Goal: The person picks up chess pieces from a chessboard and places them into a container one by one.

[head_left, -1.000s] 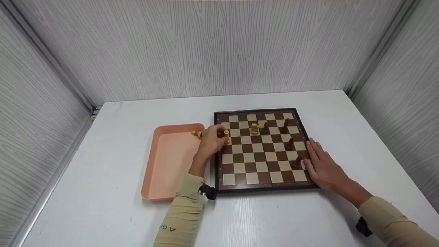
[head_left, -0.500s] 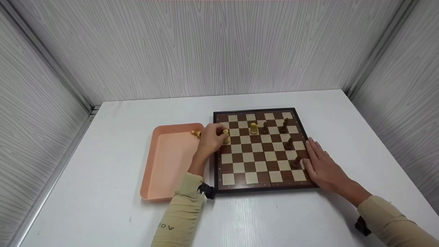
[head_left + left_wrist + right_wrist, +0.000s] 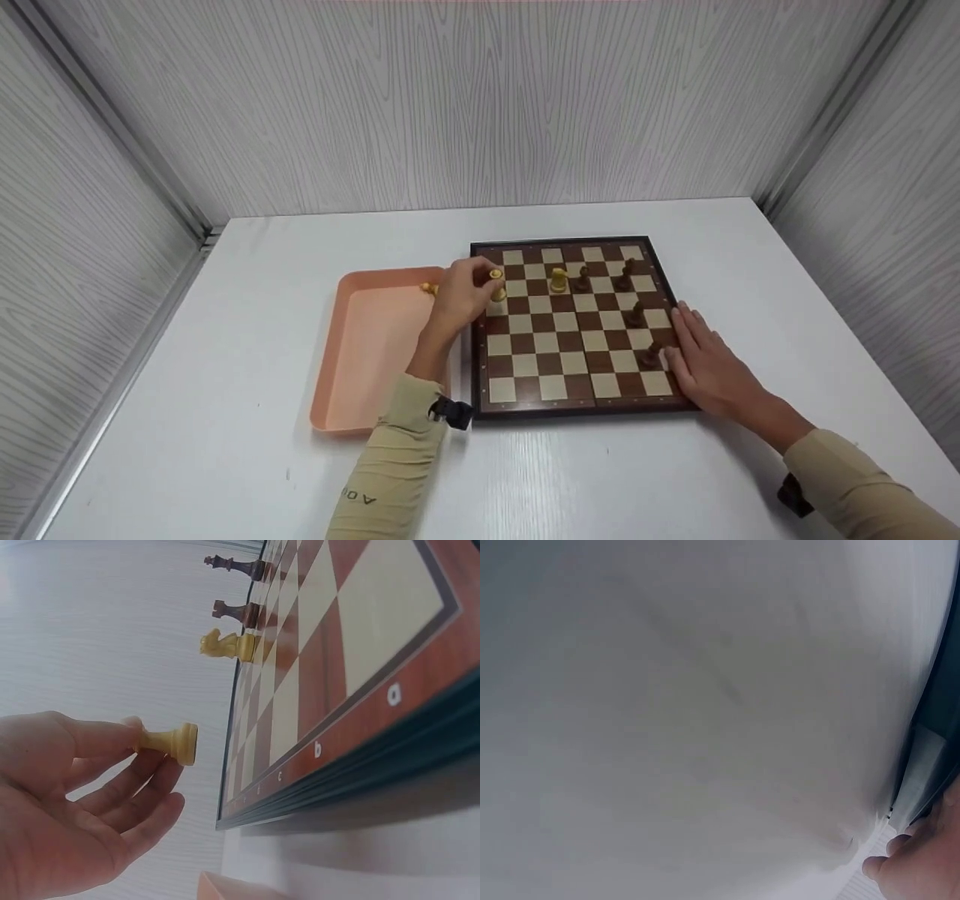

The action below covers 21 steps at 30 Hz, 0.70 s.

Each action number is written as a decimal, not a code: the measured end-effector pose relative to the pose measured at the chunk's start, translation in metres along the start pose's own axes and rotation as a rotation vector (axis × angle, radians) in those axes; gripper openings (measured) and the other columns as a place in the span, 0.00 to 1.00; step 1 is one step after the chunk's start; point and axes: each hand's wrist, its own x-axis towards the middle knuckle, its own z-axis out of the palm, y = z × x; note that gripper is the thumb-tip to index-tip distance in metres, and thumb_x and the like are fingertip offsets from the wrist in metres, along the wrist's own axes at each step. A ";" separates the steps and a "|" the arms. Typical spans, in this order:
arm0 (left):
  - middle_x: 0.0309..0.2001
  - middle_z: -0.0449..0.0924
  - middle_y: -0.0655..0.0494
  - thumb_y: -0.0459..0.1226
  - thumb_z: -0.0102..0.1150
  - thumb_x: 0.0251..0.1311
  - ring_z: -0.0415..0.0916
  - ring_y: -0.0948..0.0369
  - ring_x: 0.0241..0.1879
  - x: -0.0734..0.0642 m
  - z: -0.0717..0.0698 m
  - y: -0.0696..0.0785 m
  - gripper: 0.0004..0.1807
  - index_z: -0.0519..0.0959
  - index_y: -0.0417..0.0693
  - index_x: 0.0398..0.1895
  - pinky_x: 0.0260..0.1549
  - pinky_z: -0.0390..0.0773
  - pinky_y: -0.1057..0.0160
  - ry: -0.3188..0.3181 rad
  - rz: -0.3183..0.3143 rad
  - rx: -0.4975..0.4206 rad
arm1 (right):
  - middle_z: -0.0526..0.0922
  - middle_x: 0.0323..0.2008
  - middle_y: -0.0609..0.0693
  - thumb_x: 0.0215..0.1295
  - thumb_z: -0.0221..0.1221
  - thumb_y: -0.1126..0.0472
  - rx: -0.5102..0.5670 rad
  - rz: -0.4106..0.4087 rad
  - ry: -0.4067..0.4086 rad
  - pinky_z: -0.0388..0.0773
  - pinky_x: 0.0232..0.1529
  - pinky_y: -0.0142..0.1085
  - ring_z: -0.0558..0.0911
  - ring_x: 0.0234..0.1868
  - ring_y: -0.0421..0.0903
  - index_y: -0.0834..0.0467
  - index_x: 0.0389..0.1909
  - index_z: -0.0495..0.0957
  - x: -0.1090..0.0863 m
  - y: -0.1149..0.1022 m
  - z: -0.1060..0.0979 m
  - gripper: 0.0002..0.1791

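Observation:
My left hand (image 3: pixel 461 296) pinches a pale yellow chess piece (image 3: pixel 499 292) between thumb and fingertips, over the left edge of the chessboard (image 3: pixel 532 386). In the left wrist view the piece (image 3: pixel 172 741) is clear of the squares, its base showing; fingers cover its upper end, so I cannot tell its kind. A yellow knight (image 3: pixel 558 280) stands on the board with several dark pieces beyond it, among them a dark rook (image 3: pixel 236 613). My right hand (image 3: pixel 712 367) lies with extended fingers along the board's right edge, its thumb near a dark chess piece (image 3: pixel 651 355).
Left of the board stands a shallow pink tray (image 3: pixel 330 360). A yellow chess piece (image 3: pixel 430 288) lies in its far right corner, partly hidden by my left hand. White tabletop (image 3: pixel 225 390) surrounds both, with grained panels (image 3: pixel 480 105) behind and at the sides.
My left hand has lifted the yellow chess piece off the board and shifted slightly away from me. The right hand stays at the board's edge.

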 end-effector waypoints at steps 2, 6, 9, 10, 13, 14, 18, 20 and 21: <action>0.44 0.84 0.46 0.32 0.61 0.71 0.80 0.55 0.43 -0.001 -0.001 0.002 0.07 0.83 0.38 0.47 0.43 0.81 0.58 -0.004 0.003 -0.010 | 0.44 0.81 0.64 0.83 0.40 0.46 0.004 0.003 -0.002 0.54 0.70 0.67 0.47 0.79 0.67 0.68 0.81 0.44 -0.001 0.000 -0.001 0.39; 0.45 0.83 0.45 0.32 0.60 0.72 0.80 0.55 0.44 -0.004 -0.005 0.006 0.08 0.82 0.37 0.48 0.43 0.81 0.59 0.000 0.021 -0.014 | 0.44 0.81 0.64 0.83 0.40 0.46 0.004 0.012 -0.010 0.52 0.71 0.67 0.46 0.79 0.66 0.67 0.81 0.43 -0.001 -0.001 -0.003 0.39; 0.45 0.83 0.45 0.32 0.60 0.72 0.81 0.55 0.45 -0.006 -0.009 0.007 0.08 0.82 0.37 0.48 0.42 0.81 0.59 0.009 0.031 -0.016 | 0.44 0.81 0.64 0.83 0.40 0.47 -0.001 0.011 -0.008 0.52 0.71 0.66 0.47 0.80 0.66 0.67 0.81 0.43 -0.001 -0.001 -0.003 0.38; 0.45 0.83 0.45 0.32 0.60 0.71 0.81 0.55 0.45 -0.007 -0.010 0.007 0.07 0.82 0.36 0.47 0.42 0.82 0.59 0.011 0.034 -0.021 | 0.44 0.81 0.64 0.84 0.39 0.47 -0.002 0.011 -0.008 0.52 0.71 0.66 0.47 0.80 0.66 0.67 0.81 0.43 -0.001 -0.001 -0.003 0.38; 0.45 0.82 0.45 0.31 0.60 0.71 0.81 0.55 0.45 -0.010 -0.014 0.008 0.07 0.82 0.36 0.47 0.42 0.82 0.58 0.011 0.036 -0.046 | 0.44 0.81 0.64 0.84 0.40 0.47 0.002 0.009 -0.009 0.53 0.71 0.67 0.47 0.79 0.66 0.67 0.81 0.43 -0.001 -0.001 -0.002 0.38; 0.45 0.82 0.45 0.31 0.59 0.71 0.80 0.55 0.45 -0.011 -0.016 0.007 0.07 0.82 0.36 0.47 0.42 0.82 0.58 0.012 0.037 -0.052 | 0.44 0.81 0.64 0.84 0.40 0.47 0.002 0.007 -0.006 0.53 0.71 0.67 0.47 0.79 0.67 0.67 0.81 0.43 -0.001 -0.001 -0.002 0.38; 0.45 0.82 0.45 0.31 0.59 0.72 0.80 0.54 0.45 -0.014 -0.023 0.005 0.09 0.82 0.36 0.49 0.44 0.81 0.57 0.018 0.032 -0.073 | 0.44 0.81 0.64 0.83 0.40 0.48 0.009 0.006 -0.003 0.53 0.71 0.66 0.47 0.79 0.66 0.67 0.81 0.43 -0.001 -0.001 -0.001 0.38; 0.45 0.83 0.45 0.31 0.59 0.72 0.80 0.53 0.46 -0.015 -0.026 0.003 0.10 0.82 0.35 0.50 0.46 0.81 0.57 0.024 0.023 -0.082 | 0.44 0.81 0.64 0.83 0.40 0.48 0.007 0.004 0.000 0.53 0.71 0.66 0.47 0.79 0.66 0.67 0.81 0.44 0.000 -0.002 -0.002 0.37; 0.45 0.83 0.45 0.31 0.59 0.72 0.80 0.53 0.46 -0.016 -0.029 0.002 0.10 0.82 0.35 0.51 0.47 0.81 0.56 0.029 0.018 -0.087 | 0.44 0.81 0.64 0.83 0.40 0.48 0.007 0.004 -0.002 0.53 0.72 0.66 0.47 0.79 0.66 0.67 0.81 0.43 0.000 -0.002 -0.002 0.38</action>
